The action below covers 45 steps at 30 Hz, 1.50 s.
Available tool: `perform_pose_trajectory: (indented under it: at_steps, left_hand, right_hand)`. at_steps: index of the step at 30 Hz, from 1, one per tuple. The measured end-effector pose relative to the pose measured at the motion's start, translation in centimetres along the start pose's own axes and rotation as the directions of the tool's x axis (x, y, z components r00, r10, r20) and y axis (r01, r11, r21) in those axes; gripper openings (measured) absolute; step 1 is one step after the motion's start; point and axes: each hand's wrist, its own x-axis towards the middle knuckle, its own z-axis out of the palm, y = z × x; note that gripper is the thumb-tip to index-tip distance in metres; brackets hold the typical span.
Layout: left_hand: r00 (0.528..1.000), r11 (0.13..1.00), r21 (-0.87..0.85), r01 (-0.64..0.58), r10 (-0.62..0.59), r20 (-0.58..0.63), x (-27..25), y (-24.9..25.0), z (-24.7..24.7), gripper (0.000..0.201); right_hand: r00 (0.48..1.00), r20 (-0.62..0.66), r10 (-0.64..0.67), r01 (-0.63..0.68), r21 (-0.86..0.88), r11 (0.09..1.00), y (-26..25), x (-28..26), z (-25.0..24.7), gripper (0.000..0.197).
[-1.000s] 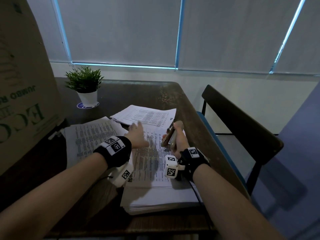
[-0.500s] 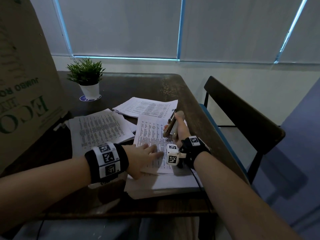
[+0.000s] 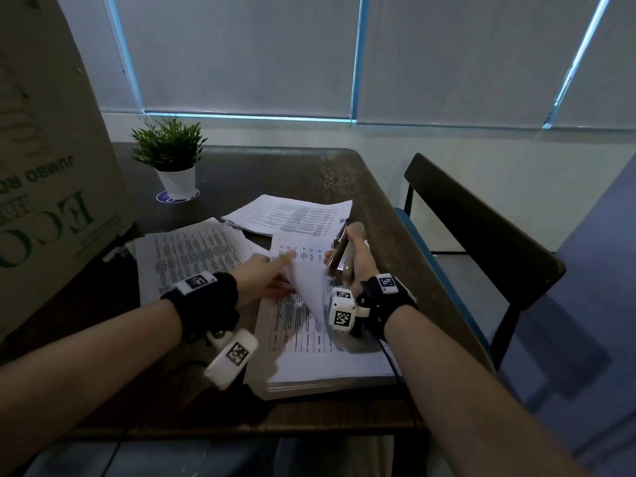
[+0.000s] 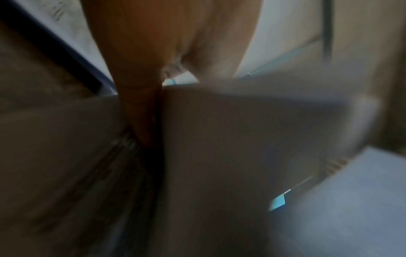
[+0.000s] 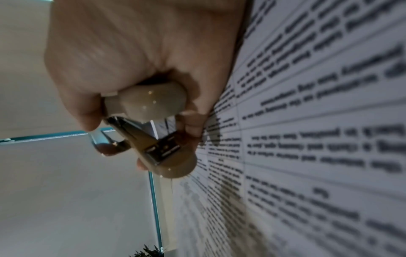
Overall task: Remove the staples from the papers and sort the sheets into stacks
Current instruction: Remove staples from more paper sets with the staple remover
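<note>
My left hand [image 3: 272,275] pinches the top sheet [image 3: 308,287] of the near stack [image 3: 330,359] and holds its left edge lifted, so the sheet curls upward. The left wrist view is blurred; one finger [image 4: 140,104] lies against the raised paper [image 4: 230,139]. My right hand [image 3: 359,266] hovers over the stack's far right corner, curled round a beige stapler [image 3: 344,253]. Up close, the hand [image 5: 123,57] grips the stapler [image 5: 158,118] with its metal mouth facing away, a pen [image 5: 107,144] beside it, next to printed paper [image 5: 318,139].
Two more printed stacks lie on the dark table [image 3: 275,170]: one at the left [image 3: 196,256], one further back [image 3: 292,215]. A potted plant [image 3: 168,156] stands at the back left, a large cardboard box [image 3: 44,160] at the left edge, a dark chair [image 3: 481,232] at the right.
My left hand slid back from the far end of the sheet, then took its left edge and lifted it. My right hand kept hold of the stapler, nearly still.
</note>
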Motion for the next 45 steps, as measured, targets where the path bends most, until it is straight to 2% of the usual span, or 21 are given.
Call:
perform_pose_trajectory:
  at_steps: [1, 3, 4, 7, 11, 15, 20, 22, 24, 26, 28, 30, 33, 35, 38, 39, 40, 41, 42, 44, 45]
  left_hand:
    - [0.997, 0.987, -0.147, 0.062, -0.054, 0.057, 0.4, 0.1, -0.1, 0.070]
    - [0.985, 0.958, -0.254, 0.135, -0.102, 0.139, 0.6, 0.7, 0.1, 0.048]
    - [0.988, 0.968, -0.223, 0.119, -0.093, 0.125, 1.0, 0.9, 0.2, 0.045]
    - [0.994, 0.989, 0.106, -0.107, 0.106, 0.017, 1.3, 1.6, 1.0, 0.069]
    - [0.952, 0.912, 0.275, -0.305, 0.288, 0.103, 0.8, 2.1, 1.8, 0.073]
    - [0.941, 0.870, 0.364, -0.334, 0.327, 0.083, 1.5, 1.6, 1.8, 0.067]
    - [0.941, 0.903, 0.328, -0.279, 0.326, -0.096, 2.2, 1.4, 1.2, 0.028]
    - [0.918, 0.915, 0.235, -0.328, 0.368, -0.150, 1.9, 1.9, 0.7, 0.024]
    - [0.883, 0.906, 0.072, -0.417, 0.422, -0.205, 1.1, 3.0, 0.0, 0.019]
    - [0.827, 0.857, -0.024, -0.514, 0.488, -0.278, 0.3, 4.8, -0.8, 0.020]
    - [0.757, 0.782, -0.090, -0.617, 0.558, -0.340, -0.5, 7.0, -1.2, 0.022]
    - [0.675, 0.706, -0.082, -0.704, 0.628, -0.388, -1.2, 8.9, -1.1, 0.023]
    - [0.579, 0.646, 0.005, -0.764, 0.688, -0.438, -1.7, 9.4, -0.1, 0.019]
    - [0.580, 0.661, 0.017, -0.750, 0.670, -0.463, -1.2, 8.0, 0.9, 0.019]
    - [0.637, 0.734, 0.040, -0.678, 0.614, -0.466, -0.2, 5.9, 2.3, 0.025]
    - [0.643, 0.745, 0.048, -0.665, 0.604, -0.471, -0.1, 5.8, 2.5, 0.025]
    - [0.645, 0.752, 0.052, -0.657, 0.597, -0.477, -0.2, 6.1, 2.6, 0.024]
    - [0.644, 0.754, 0.054, -0.655, 0.594, -0.481, -0.2, 6.8, 2.6, 0.022]
    - [0.645, 0.753, 0.058, -0.655, 0.597, -0.476, -0.4, 7.5, 2.6, 0.022]
    - [0.649, 0.748, 0.093, -0.657, 0.625, -0.434, -0.8, 9.1, 2.7, 0.024]
    - [0.647, 0.740, 0.120, -0.662, 0.645, -0.406, -0.9, 9.8, 2.8, 0.025]
  right_hand:
    - [1.000, 0.004, 0.001, -0.002, 0.014, 1.000, 0.0, 0.1, -0.1, 0.044]
    - [1.000, 0.022, 0.002, -0.003, 0.030, 1.000, 0.0, 0.2, -0.2, 0.041]
    - [1.000, 0.030, 0.005, -0.006, 0.033, 0.999, 0.0, 0.2, -0.2, 0.038]
    - [0.999, 0.054, 0.002, -0.005, 0.052, 0.999, 0.2, 0.4, -0.3, 0.034]
    - [0.999, 0.042, -0.006, 0.002, 0.111, 0.994, 0.1, 0.5, -0.4, 0.035]
    - [0.999, 0.041, -0.015, 0.008, 0.161, 0.987, -0.1, 0.2, -0.4, 0.035]
    - [0.999, -0.028, 0.033, -0.028, 0.167, 0.986, -0.3, 0.7, -0.1, 0.038]
    - [0.986, -0.166, -0.034, 0.043, 0.050, 0.998, -1.6, 0.8, -0.1, 0.045]
    - [0.945, -0.251, -0.210, 0.169, -0.174, 0.970, -4.2, 0.7, -0.4, 0.056]
    - [0.940, -0.162, -0.299, 0.253, -0.254, 0.933, -7.4, -0.2, -0.1, 0.068]
    - [0.948, 0.020, -0.318, 0.316, -0.183, 0.931, -10.6, -1.9, 1.0, 0.059]
    - [0.911, 0.152, -0.384, 0.407, -0.182, 0.895, -13.1, -3.9, 2.3, 0.049]
    - [0.858, 0.190, -0.477, 0.511, -0.218, 0.832, -13.6, -4.8, 2.7, 0.050]
    - [0.870, 0.140, -0.472, 0.492, -0.286, 0.822, -11.8, -4.4, 1.9, 0.051]
    - [0.916, 0.057, -0.398, 0.385, -0.408, 0.828, -8.5, -3.6, 0.4, 0.047]
    - [0.897, 0.026, -0.442, 0.407, -0.442, 0.800, -8.0, -3.2, -0.1, 0.050]
    - [0.846, -0.010, -0.534, 0.467, -0.472, 0.748, -8.0, -3.3, -0.1, 0.057]
    - [0.760, -0.044, -0.649, 0.545, -0.501, 0.672, -8.5, -3.5, 0.0, 0.065]
    - [0.645, -0.067, -0.762, 0.623, -0.531, 0.574, -9.4, -4.1, 0.4, 0.066]
    - [0.410, -0.061, -0.910, 0.752, -0.543, 0.375, -12.6, -5.9, 1.8, 0.051]
    - [0.326, -0.043, -0.944, 0.806, -0.509, 0.302, -14.4, -6.8, 2.7, 0.045]
